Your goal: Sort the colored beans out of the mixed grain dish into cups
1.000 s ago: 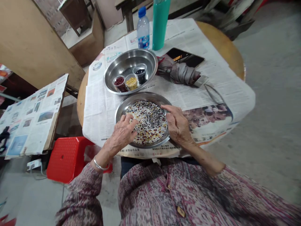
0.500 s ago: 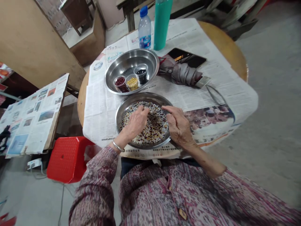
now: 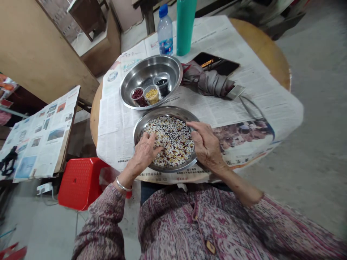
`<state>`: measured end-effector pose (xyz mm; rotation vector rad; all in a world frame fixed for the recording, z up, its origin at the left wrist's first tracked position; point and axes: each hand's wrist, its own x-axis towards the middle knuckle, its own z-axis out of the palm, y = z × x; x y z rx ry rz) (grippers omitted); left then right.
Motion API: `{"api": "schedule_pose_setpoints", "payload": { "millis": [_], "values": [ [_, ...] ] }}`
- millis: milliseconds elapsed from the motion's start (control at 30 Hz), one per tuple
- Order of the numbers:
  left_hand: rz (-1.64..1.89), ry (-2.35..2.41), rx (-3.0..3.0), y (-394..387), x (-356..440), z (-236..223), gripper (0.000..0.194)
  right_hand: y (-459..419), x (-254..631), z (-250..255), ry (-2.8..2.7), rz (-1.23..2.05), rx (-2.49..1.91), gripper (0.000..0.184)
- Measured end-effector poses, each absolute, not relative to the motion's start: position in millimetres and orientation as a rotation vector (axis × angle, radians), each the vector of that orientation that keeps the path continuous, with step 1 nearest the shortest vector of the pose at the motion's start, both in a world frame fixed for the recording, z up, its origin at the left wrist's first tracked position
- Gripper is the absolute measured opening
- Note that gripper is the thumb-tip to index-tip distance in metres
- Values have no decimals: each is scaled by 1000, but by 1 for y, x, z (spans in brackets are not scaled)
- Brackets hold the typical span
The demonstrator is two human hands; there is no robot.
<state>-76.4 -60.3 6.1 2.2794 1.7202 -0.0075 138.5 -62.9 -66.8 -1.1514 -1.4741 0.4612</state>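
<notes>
My left hand (image 3: 143,151), with a metal bangle on its wrist, lies with its fingers spread in a mix of white, dark red and yellow grains (image 3: 173,139). The mix fills a shallow steel plate (image 3: 165,111). My right hand (image 3: 206,142) rests over the plate's right rim, its fingertips just above the grains. Neither hand visibly holds anything. Behind the plate, a larger steel basin (image 3: 151,65) holds small clear cups of red beans (image 3: 138,96), yellow grains (image 3: 152,95) and black beans (image 3: 162,86).
Newspaper covers the round wooden table (image 3: 260,47). A water bottle (image 3: 165,30), teal flask (image 3: 185,25), folded grey umbrella (image 3: 207,80) and black phone (image 3: 217,64) stand beyond the basin. A red stool (image 3: 78,184) sits below the table's left edge.
My left hand has moved from the middle of the grains towards the plate's lower left. The right hand stays near the right rim, and the grains have shifted slightly.
</notes>
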Motion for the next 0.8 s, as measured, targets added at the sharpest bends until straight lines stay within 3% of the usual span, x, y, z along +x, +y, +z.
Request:
{"api": "schedule_pose_setpoints", "payload": {
  "millis": [100,300,467,633,700,800],
  "values": [
    [152,1542,2265,-61,-60,-2,19,-63,139,-67,-1484,457,-1146,36],
    [229,1253,2553,-44,-22,-13,24,-63,138,-69,-1481,440,-1147,35],
    [46,1395,2785,-15,-27,-9,27,-62,138,-69,-1492,422,-1153,35],
    [-32,1663,2635,-18,-62,2,22,-61,138,-69,-1487,422,-1143,35],
    [-19,1636,2566,-33,-74,6,29,-61,138,-68,-1488,426,-1142,35],
    [13,1413,2491,-59,-80,8,55,-62,138,-68,-1488,421,-1149,35]
  ]
}}
